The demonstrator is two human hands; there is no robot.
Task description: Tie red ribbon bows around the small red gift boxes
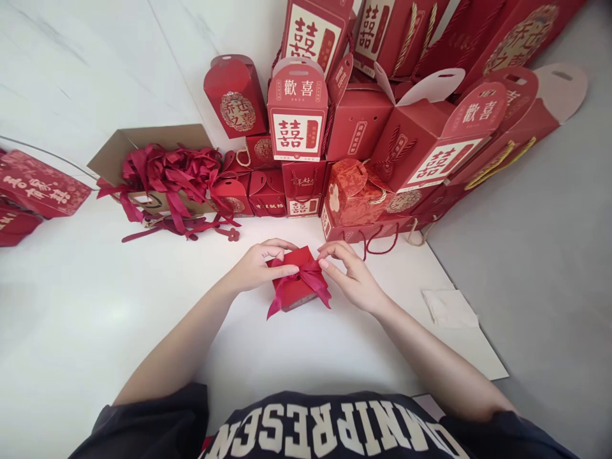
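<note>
Dark lettered T-shirt (329, 433) above a small red gift box (287, 292) in both grips

The shirt's white block letters fill 6 o'clock, and both bare forearms run up from there to the box, which sits on the white desk (81, 357). The left grip (258, 268) is closed around the box's 9 o'clock side, its fingers curled over the top. The right grip (347, 275) comes in from 3 o'clock, with its fingertips (325, 262) bearing on the upper corner beside the bow; whether they pinch the ribbon, I cannot tell. The left hand's forefinger lies slightly nearer the knot of the crimson satin ribbon (308, 275), whose tails trail toward 7 and 5 o'clock. The box looks nearly square and sits at a slant, so no long axis shows. A folded white tissue (449, 308) lies toward 3 o'clock. Farther out at 10 o'clock, a cardboard carton (148, 141) holds a heap of red ribbons (167, 172), with loose strands (176, 227) spilling onto the desk. From 12 to 2 o'clock rise stacked red carrier boxes (297, 108) printed with double-happiness characters.
</note>
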